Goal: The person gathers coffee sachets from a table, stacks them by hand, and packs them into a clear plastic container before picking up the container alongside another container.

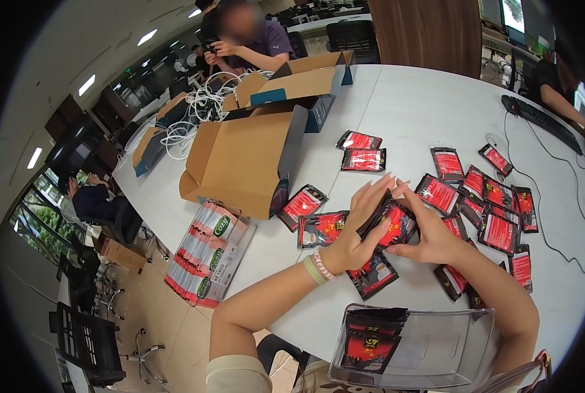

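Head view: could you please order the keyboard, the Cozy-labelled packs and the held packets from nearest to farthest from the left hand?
1. Held packets, touching the left hand.
2. Cozy-labelled packs, to its left.
3. Keyboard, far to the right.

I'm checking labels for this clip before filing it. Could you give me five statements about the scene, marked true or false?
1. The left hand and right hand together hold black-and-red packets. True.
2. The clear tray nearest the person is empty. False: similar packets lie in its left part as pictured.
3. The keyboard lies on the white table. True.
4. The wristbands are on the right wrist. False: they are on the left wrist.
5. The Cozy-labelled packs are to the right of the clear tray in the picture. False: they are to its left.
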The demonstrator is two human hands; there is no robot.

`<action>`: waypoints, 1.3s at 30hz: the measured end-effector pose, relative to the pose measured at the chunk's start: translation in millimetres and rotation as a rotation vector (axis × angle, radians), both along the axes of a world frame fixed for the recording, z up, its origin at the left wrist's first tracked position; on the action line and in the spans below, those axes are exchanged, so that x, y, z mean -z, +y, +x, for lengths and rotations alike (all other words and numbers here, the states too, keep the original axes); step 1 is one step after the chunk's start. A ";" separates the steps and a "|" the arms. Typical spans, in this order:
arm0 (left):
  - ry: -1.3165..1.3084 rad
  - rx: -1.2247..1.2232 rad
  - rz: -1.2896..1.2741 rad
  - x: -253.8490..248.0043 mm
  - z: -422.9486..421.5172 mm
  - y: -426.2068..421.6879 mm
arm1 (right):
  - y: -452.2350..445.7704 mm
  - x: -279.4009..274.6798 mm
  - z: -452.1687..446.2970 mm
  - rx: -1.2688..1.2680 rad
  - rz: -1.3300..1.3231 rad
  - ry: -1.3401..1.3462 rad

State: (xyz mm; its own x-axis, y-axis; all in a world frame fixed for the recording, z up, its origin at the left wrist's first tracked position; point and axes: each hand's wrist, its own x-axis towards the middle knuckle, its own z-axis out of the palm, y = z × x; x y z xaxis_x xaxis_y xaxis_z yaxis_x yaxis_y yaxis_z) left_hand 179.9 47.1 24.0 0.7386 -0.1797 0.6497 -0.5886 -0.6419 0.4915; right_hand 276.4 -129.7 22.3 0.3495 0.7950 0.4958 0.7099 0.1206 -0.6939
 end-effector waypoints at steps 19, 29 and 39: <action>0.299 -0.089 -0.884 -11.8 11.5 -36.1 | 9.6 2.6 -0.4 0.298 0.051 0.369; 0.256 0.097 -0.767 -1.6 12.3 -44.0 | 8.4 5.1 -4.7 0.281 0.047 0.222; 0.302 0.012 -0.817 11.1 19.6 -34.6 | 8.0 4.5 13.3 0.220 0.074 0.099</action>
